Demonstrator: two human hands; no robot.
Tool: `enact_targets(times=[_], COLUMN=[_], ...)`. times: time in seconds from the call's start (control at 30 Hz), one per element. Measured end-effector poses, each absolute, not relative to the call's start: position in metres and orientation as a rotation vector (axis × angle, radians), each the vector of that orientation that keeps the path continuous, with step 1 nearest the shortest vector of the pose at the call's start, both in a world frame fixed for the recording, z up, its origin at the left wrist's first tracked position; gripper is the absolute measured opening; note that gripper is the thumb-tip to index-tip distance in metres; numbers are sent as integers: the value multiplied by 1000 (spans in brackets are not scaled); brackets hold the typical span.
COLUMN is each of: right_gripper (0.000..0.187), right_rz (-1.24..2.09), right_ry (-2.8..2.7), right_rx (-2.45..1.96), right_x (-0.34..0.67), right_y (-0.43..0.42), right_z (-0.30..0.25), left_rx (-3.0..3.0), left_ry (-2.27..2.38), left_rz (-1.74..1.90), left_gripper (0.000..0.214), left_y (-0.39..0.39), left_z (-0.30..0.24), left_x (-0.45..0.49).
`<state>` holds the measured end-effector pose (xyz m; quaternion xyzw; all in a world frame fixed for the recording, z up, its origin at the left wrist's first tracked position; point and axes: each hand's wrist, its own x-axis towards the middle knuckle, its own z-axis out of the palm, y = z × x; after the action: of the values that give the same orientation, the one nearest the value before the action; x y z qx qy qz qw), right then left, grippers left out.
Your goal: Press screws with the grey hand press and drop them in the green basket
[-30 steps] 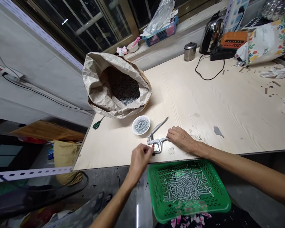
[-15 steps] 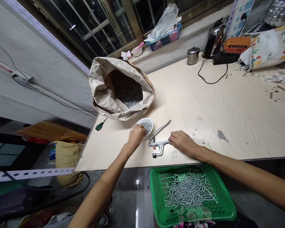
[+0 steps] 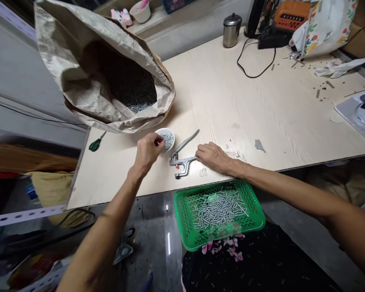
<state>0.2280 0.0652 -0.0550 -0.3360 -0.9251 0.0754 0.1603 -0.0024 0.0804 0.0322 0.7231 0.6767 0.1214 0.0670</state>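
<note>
My left hand (image 3: 148,151) is at the left rim of a small white bowl (image 3: 171,132) filled with small shiny metal pieces (image 3: 168,140). Its thumb and fingers are pinched together; what they hold, if anything, is hidden. My right hand (image 3: 212,156) rests on the table with its fingers closed over the end of the lower handle of grey snap pliers (image 3: 187,161). The pliers lie on their side between my hands, upper handle spread away, with a spring and a red tip at the jaw.
A large paper sack (image 3: 166,87) of dark and shiny metal pieces leans open behind the bowl. Green-handled scissors (image 3: 95,144) lie at the left. Below the table edge sits a green basket (image 3: 182,237) of short metal pieces. A metal canister (image 3: 232,32) and a cable (image 3: 246,75) are farther back.
The view has shifted, bringing the sack and table nearer. My left fingers have moved from inside the bowl to its left rim. My right hand stays at the pliers' handle.
</note>
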Motion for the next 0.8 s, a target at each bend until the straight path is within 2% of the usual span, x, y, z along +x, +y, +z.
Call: enact_targets(times=[0.1,0.2,0.33,0.8], right_gripper=[24,28,33,33], right_rz=[157,61,-68,-232], right_ry=[-2652,-2649,-2605,-2518], right_rx=[-883,-793,-723,-635], right_x=[228,231,233,234], right_y=[65,64,62,54], right_z=[-59,-61,-60,-50], left_rx=[1725,1381,1120,1097], left_ry=[1940,1803,1809,1984], left_rz=[728,826,886,874], left_gripper=[23,38,39,38], left_y=[49,15,-12,-30], left_z=[37,30,11,-18], left_x=[8,14,14,19])
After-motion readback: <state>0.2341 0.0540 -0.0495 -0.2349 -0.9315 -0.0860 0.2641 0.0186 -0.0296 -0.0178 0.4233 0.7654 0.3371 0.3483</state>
